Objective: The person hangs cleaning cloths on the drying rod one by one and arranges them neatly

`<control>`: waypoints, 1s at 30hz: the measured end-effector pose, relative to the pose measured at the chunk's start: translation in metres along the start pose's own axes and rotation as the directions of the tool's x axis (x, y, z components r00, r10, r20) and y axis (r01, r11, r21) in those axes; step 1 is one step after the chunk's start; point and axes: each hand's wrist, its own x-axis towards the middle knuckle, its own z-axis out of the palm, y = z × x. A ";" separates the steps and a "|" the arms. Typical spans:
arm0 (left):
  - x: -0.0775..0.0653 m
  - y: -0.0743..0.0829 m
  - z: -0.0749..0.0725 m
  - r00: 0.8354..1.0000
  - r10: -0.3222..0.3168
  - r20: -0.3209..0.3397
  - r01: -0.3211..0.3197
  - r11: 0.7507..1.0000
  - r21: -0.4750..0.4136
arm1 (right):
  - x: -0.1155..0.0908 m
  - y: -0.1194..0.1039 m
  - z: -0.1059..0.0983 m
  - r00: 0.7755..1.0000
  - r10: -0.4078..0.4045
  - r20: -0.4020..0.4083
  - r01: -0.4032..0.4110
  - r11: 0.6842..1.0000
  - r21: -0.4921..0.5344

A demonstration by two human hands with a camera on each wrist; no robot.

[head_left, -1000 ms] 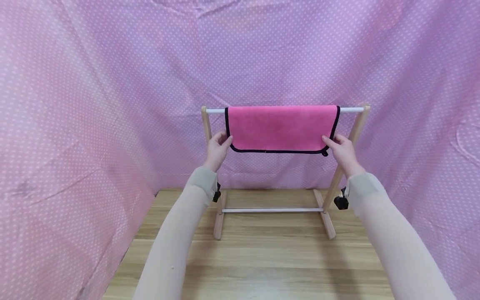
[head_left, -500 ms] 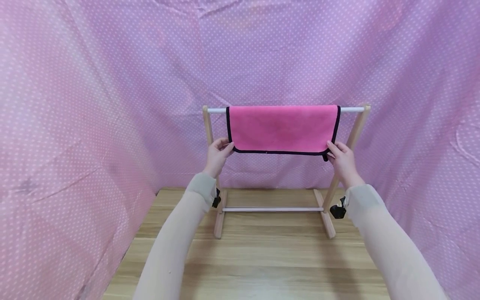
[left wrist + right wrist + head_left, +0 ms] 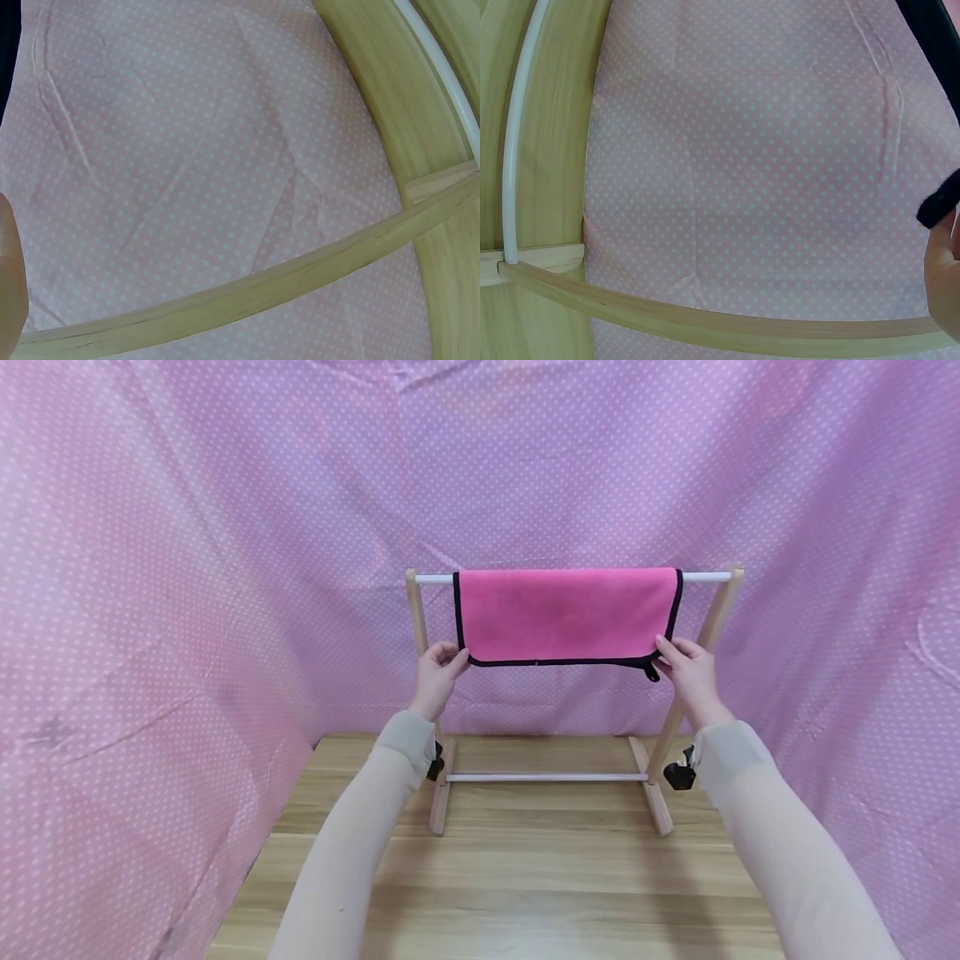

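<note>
A pink cloth (image 3: 566,614) with black edging hangs folded over the white top bar (image 3: 705,577) of a wooden rack. At its lower left corner, my left hand (image 3: 437,675) pinches the edge between thumb and fingers. My right hand (image 3: 688,672) pinches the lower right corner, beside a small black loop (image 3: 651,672) that sticks out below the hem. In the right wrist view the black loop (image 3: 939,201) lies against a fingertip. Only a sliver of the left hand (image 3: 10,277) shows in the left wrist view.
The rack's wooden side posts (image 3: 717,610) stand just outside each hand. A lower white bar (image 3: 547,777) joins its feet on the wood-grain table (image 3: 525,877). Pink dotted curtains (image 3: 525,468) enclose the back and sides.
Both hands have slid down the cloth's side edges to its lower corners. The right hand has then risen slightly, and the hem near that corner now lifts a little.
</note>
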 end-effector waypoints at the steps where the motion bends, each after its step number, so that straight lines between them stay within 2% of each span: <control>1: 0.000 -0.001 0.000 1.000 0.001 -0.003 -0.001 1.000 -0.006 | 0.001 0.000 0.000 1.000 -0.002 0.006 0.002 1.000 0.003; 3: 0.000 -0.002 0.000 1.000 0.003 -0.009 -0.003 1.000 -0.011 | 0.001 0.000 0.000 1.000 0.001 0.016 -0.001 1.000 0.004; 7: 0.001 -0.003 0.000 1.000 0.011 -0.022 -0.011 1.000 -0.005 | 0.000 0.002 0.000 0.999 0.042 0.011 -0.041 0.996 -0.081; 11: 0.001 -0.003 0.000 0.999 0.019 -0.029 -0.019 1.000 -0.001 | -0.002 0.006 0.000 0.997 0.065 -0.045 -0.071 0.985 -0.160; 13: 0.001 -0.002 0.000 0.999 0.024 -0.029 -0.024 1.000 0.000 | -0.002 0.007 -0.001 0.995 0.057 -0.084 -0.073 0.979 -0.191; 17: 0.000 -0.002 0.000 0.999 0.028 -0.041 -0.028 1.000 0.009 | -0.002 0.009 -0.003 0.986 0.008 -0.166 -0.060 0.948 -0.312; 19: 0.000 -0.003 0.001 0.998 0.027 -0.052 -0.026 1.000 0.009 | -0.003 0.010 -0.003 0.980 -0.016 -0.198 -0.052 0.941 -0.335; 24: -0.001 -0.006 0.002 0.998 0.018 -0.064 -0.017 1.000 0.006 | -0.003 0.013 -0.004 0.968 -0.047 -0.248 -0.031 0.954 -0.298; 30: 0.000 -0.006 0.002 0.998 0.027 -0.054 -0.028 1.000 -0.003 | -0.001 0.013 -0.004 0.974 -0.057 -0.218 0.002 0.969 -0.246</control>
